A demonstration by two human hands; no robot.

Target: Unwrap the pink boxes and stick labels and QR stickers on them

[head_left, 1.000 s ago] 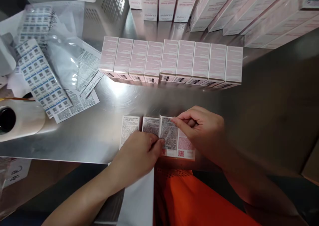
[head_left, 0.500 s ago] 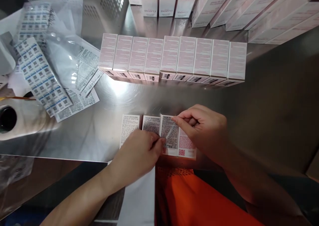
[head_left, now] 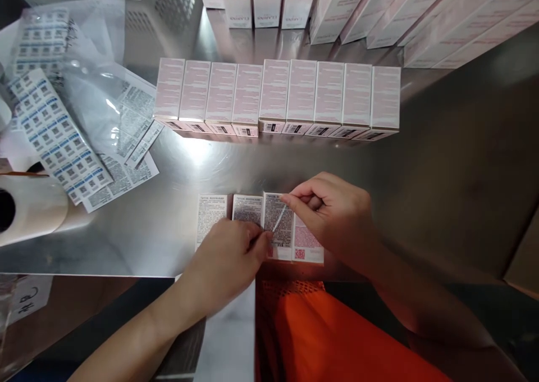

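Note:
Low on the metal table several small cartons lie in a row. Printed text labels cover the left carton (head_left: 211, 210) and the one beside it (head_left: 247, 207). Over the third lies a dark-printed text label (head_left: 278, 216), with a thin pale streak running diagonally across it. My right hand (head_left: 330, 208) pinches this label near its upper right corner. My left hand (head_left: 233, 250) has its fingers closed at the label's lower left edge, hiding parts of the two left cartons. The right carton (head_left: 307, 241) shows pink print and a red code, partly under my right hand.
Behind stands a row of pink-and-white cartons (head_left: 275, 92), with taller white cartons (head_left: 265, 3) at the back. Left are a QR-code sticker sheet (head_left: 61, 137), printed label sheets (head_left: 137, 118) in clear plastic, a tape roll (head_left: 37, 208) and a white basket (head_left: 174, 11).
The view has shifted slightly, moving the scene left. Both hands keep their hold at the third carton. The pale streak on its label has become thinner and sharper.

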